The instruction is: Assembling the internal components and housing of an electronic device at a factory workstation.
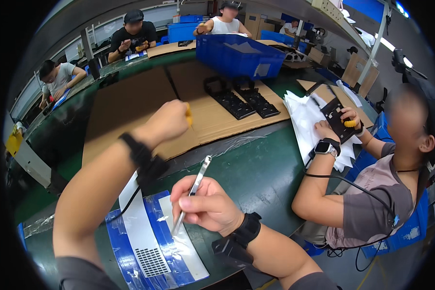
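My right hand [205,205] is closed round metal tweezers [198,181], their tips slanting down over a white sheet on a blue backing [162,215]. A white strip [140,222] lies across that backing, with rows of small black rectangles [152,261] at its near end. My left hand [166,123] reaches over the cardboard [125,106], fingers curled, with yellow covering on the fingertips. Whatever the left fingers may hold is hidden. To its right, two black perforated frames [229,102] [258,101] lie side by side on the cardboard.
A blue bin [239,55] stands at the far edge of the green table [237,164]. At right, a co-worker [367,193] handles a black panel [338,118] above white sheets [302,125]. Other people [133,36] sit farther back.
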Motion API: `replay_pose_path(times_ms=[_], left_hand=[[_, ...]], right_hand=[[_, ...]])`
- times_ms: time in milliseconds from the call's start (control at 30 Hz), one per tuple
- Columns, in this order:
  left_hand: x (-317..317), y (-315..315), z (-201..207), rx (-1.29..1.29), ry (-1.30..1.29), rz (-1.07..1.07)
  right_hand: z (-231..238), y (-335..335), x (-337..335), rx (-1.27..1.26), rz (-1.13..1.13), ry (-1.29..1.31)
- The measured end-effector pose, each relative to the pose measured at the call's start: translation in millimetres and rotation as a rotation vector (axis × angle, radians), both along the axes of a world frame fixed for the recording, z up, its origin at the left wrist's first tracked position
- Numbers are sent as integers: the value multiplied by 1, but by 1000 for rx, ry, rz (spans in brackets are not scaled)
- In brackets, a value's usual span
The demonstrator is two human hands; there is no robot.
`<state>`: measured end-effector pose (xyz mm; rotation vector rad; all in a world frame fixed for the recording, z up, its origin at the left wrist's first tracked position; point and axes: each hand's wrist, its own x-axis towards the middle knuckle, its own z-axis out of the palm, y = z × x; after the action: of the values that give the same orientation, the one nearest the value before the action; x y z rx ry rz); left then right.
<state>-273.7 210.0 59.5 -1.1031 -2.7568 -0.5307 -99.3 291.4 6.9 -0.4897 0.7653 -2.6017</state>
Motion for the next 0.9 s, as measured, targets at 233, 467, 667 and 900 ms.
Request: replay_pose_path(times_ms=[233,467,667,900], left_hand=[[-55,136,-40,-27,-113,356],[-81,127,-59,510,-768,328],[4,-16,12,1231,-1174,146],[152,-211,10,1522,-840,292]], right_hand=[[3,12,0,-145,374,198],[3,13,1,-175,390,159],[6,18,7,-1,517,278],[16,-19,21,319,149,26]])
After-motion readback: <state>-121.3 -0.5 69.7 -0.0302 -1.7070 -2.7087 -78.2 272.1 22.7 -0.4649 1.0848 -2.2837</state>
